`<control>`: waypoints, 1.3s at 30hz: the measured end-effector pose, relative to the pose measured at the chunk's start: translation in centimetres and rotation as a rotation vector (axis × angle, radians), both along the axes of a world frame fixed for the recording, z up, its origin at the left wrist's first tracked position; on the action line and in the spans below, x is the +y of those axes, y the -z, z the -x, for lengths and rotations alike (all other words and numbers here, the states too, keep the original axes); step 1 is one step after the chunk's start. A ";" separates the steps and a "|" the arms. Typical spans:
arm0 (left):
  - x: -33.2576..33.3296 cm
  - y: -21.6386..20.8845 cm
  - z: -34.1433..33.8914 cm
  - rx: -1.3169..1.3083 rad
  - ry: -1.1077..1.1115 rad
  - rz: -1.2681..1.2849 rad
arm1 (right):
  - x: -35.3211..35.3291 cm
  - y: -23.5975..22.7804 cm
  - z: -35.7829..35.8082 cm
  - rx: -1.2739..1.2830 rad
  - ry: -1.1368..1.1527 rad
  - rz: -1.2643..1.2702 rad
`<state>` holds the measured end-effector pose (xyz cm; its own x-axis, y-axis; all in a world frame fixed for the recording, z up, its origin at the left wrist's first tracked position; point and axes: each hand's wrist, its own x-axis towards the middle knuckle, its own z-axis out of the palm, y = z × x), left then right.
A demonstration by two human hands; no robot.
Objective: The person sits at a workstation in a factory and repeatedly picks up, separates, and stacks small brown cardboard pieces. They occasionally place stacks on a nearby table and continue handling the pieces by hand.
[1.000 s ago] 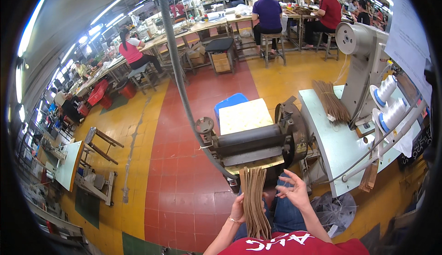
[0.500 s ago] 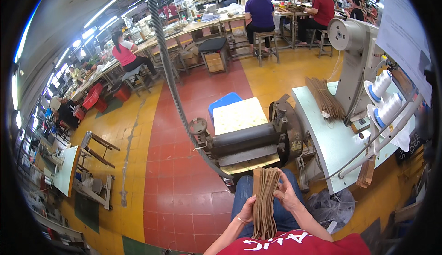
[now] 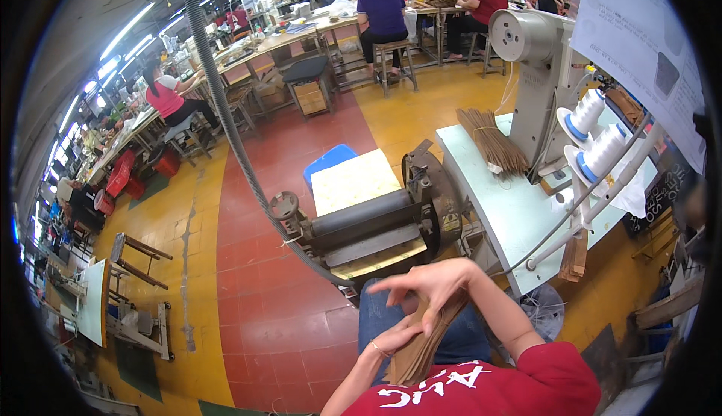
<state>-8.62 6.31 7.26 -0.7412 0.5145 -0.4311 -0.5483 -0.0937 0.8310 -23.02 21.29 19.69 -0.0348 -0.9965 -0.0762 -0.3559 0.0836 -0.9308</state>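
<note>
In front of the roller machine point(image 3: 361, 219), the left grip point(image 3: 398, 335) is clasping brown strips point(image 3: 418, 356); the right grip point(image 3: 440, 287) is hanging splayed over their upper end. Steady left pressure should be keeping edges even. Right of the roller machine, a bench point(image 3: 500, 217) is bearing a tied bundle point(image 3: 492, 142).

Pale blue-green tabletop point(image 3: 511, 229), on which a bundle of brown strips point(image 3: 492, 142) is laid beside a mounted grey sewing machine point(image 3: 535, 96), tiled floor point(image 3: 259, 303) banded in red and yellow.
</note>
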 end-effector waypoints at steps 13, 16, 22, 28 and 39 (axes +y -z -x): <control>-4.3 -0.3 0.0 0.037 -0.856 -0.361 | 6.6 1.5 -6.3 -0.979 0.454 1.232; -5.3 -2.1 0.5 0.325 -0.816 -0.355 | 5.8 5.2 -5.5 -1.028 1.227 1.224; -3.3 -5.2 2.1 0.172 -0.053 -0.719 | 1.2 6.1 -6.1 -0.895 0.844 0.697; -1.1 -7.1 1.9 0.467 -0.009 0.130 | 3.7 0.8 -2.9 -0.719 0.632 0.494; -0.1 0.4 1.2 0.588 -0.279 0.591 | 0.9 -0.9 -7.8 0.706 0.378 0.002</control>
<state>-9.83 6.23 6.87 -0.9924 0.0948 -0.0787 -0.0378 0.3741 0.9266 -15.26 22.18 20.55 -0.4094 -0.9078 0.0914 -0.8088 0.3147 -0.4968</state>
